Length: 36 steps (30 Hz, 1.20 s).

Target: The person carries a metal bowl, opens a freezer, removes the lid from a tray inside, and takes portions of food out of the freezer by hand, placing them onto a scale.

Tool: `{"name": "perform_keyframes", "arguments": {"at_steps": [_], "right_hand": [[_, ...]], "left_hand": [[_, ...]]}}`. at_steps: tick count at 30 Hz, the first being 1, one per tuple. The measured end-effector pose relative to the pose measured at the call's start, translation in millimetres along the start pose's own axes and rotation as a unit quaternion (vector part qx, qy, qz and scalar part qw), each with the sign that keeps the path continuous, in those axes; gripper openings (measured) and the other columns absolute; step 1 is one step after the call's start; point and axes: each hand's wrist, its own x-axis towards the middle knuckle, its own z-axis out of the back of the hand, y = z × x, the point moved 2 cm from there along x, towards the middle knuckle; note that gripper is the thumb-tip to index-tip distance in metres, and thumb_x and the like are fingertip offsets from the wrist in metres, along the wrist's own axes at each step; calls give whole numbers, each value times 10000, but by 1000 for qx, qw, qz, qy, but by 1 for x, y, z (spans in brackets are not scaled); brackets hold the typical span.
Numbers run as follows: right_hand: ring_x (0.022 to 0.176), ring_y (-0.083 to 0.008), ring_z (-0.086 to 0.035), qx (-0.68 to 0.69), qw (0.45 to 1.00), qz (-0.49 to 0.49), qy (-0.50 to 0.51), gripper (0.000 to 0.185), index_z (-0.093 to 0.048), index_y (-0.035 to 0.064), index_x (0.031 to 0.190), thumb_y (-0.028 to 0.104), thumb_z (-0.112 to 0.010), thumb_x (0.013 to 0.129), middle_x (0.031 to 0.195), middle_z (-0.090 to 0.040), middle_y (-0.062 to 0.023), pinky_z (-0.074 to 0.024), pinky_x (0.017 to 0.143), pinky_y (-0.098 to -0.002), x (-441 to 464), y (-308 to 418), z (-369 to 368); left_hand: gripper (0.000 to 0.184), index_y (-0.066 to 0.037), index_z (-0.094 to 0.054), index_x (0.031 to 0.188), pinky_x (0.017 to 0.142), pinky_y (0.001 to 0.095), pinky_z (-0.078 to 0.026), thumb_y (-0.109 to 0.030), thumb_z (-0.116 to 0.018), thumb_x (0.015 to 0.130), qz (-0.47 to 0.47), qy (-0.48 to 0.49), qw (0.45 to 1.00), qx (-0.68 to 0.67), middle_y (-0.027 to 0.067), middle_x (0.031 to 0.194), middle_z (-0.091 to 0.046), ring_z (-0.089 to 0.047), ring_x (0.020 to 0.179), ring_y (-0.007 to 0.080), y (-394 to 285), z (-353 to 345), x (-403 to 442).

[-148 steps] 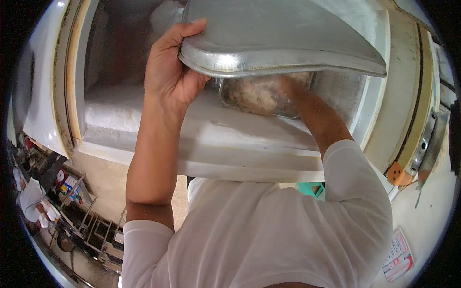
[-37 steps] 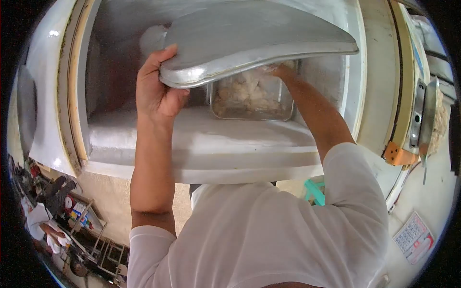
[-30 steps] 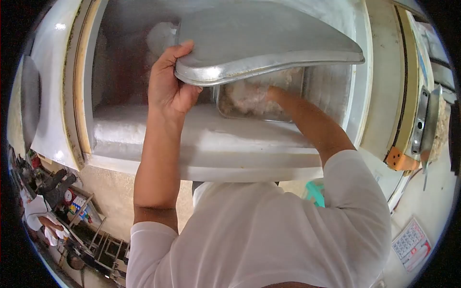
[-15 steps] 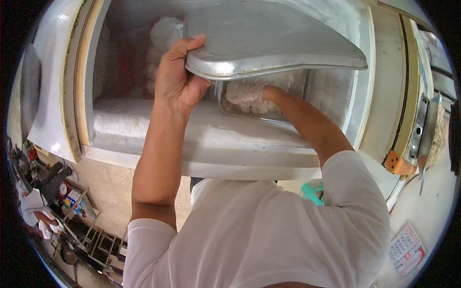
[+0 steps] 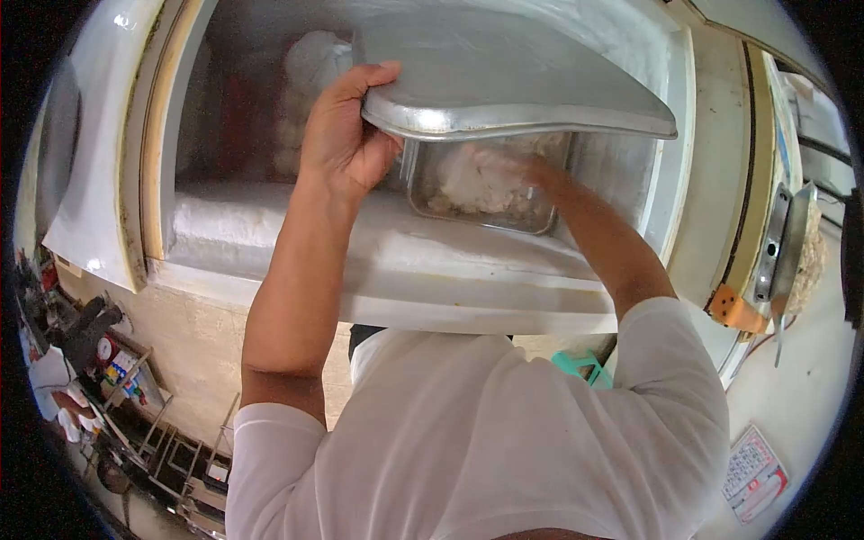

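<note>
My left hand (image 5: 351,126) is closed around the near left corner of a grey metal lid or tray (image 5: 513,76), thumb on top, and tilts it up inside a chest freezer (image 5: 414,308). Beneath it sits a clear rectangular container (image 5: 481,221) with a pale, lumpy frozen mass (image 5: 472,184), perhaps partly in thin plastic. My right hand (image 5: 526,169) is over the right part of that container, close to the pale mass. Motion smears its fingers, so whether they hold anything cannot be made out.
Frost coats the freezer's near ledge (image 5: 234,229). A whitish wrapped bundle (image 5: 315,58) lies in the left part of the freezer. On the right are a knife or cleaver (image 5: 792,256) and an orange bracket-like piece (image 5: 738,308). A metal rack (image 5: 171,459) stands at lower left.
My right hand has drawn up and right from the pale mass, uncovering more of it. My left hand and the lid have shifted slightly right in view.
</note>
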Motion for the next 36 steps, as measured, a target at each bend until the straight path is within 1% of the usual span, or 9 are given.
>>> {"name": "perform_keyframes", "arguments": {"at_steps": [5, 6, 10, 16, 19, 23, 27, 31, 36], "right_hand": [[1209, -276, -448, 227, 962, 52, -141, 550, -352, 62, 1365, 395, -432, 935, 1368, -410, -121, -348, 1028, -417, -25, -84, 6], [1244, -277, -415, 586, 801, 85, -92, 532, -348, 55, 1368, 382, -401, 951, 1407, -365, -128, -308, 1062, -408, -31, -71, 10], [1252, -257, -394, 534, 829, 137, -93, 586, -359, 58, 1354, 369, -539, 890, 1376, -397, -108, -294, 1078, -407, -8, -129, -7], [1230, -288, -431, 693, 686, 188, -118, 477, -419, 63, 1326, 350, -405, 946, 1372, -407, -138, -321, 1062, -404, 20, -61, -2], [1271, -280, -382, 722, 647, 247, -6, 533, -418, 81, 1328, 413, -459, 914, 1393, -382, -141, -300, 1076, -397, 30, -61, -3], [1273, -279, -379, 590, 774, 218, -71, 546, -423, 90, 1325, 424, -486, 898, 1390, -385, -142, -299, 1076, -398, 49, -64, -4], [1274, -278, -377, 219, 951, 118, -181, 561, -429, 100, 1322, 436, -513, 881, 1387, -388, -143, -298, 1076, -399, 75, -45, -2], [1276, -276, -374, 24, 987, 63, -149, 576, -435, 109, 1319, 447, -540, 865, 1384, -391, -144, -297, 1076, -400, 82, -13, 1], [1233, -294, -414, 32, 990, 23, -136, 542, -480, 116, 1285, 423, -574, 849, 1339, -447, -134, -313, 1052, -385, 77, -20, -12]], "left_hand": [[239, 38, -493, 990, 826, 367, -524, -21, -598, 784, 12, -3, 1000, -1, 143, 988, -553, -587, 914, 249, 1, -8, -2], [239, 38, -493, 990, 826, 367, -524, -21, -598, 784, 14, 0, 1000, -1, 143, 988, -553, -587, 914, 249, 4, -9, -2], [241, 40, -488, 995, 814, 379, -523, -19, -594, 785, -17, -28, 999, 18, 144, 985, -551, -585, 916, 248, 8, -14, -6], [220, 36, -507, 977, 831, 387, -516, -35, -599, 790, 5, -17, 1000, 19, 144, 993, -556, -584, 922, 250, 7, -7, -1], [221, 40, -508, 984, 854, 388, -508, -41, -593, 796, -2, -14, 1000, 24, 149, 1007, -558, -583, 926, 254, 6, -5, -1], [212, 40, -512, 984, 865, 385, -500, -40, -585, 803, -2, 3, 1000, 0, 144, 1013, -559, -582, 924, 250, 7, -9, -2], [300, 56, -487, 1041, 858, 435, -518, -38, -601, 780, 12, 10, 1000, -4, 173, 987, -587, -611, 908, 313, 7, -5, -1], [210, 41, -513, 980, 843, 383, -514, -39, -587, 800, -4, -16, 999, 27, 150, 1028, -561, -585, 943, 254, 5, -3, 0], [208, 37, -517, 974, 802, 373, -530, -39, -593, 795, 1, 7, 1000, 11, 146, 987, -577, -603, 898, 247, 6, -7, -1]]}}
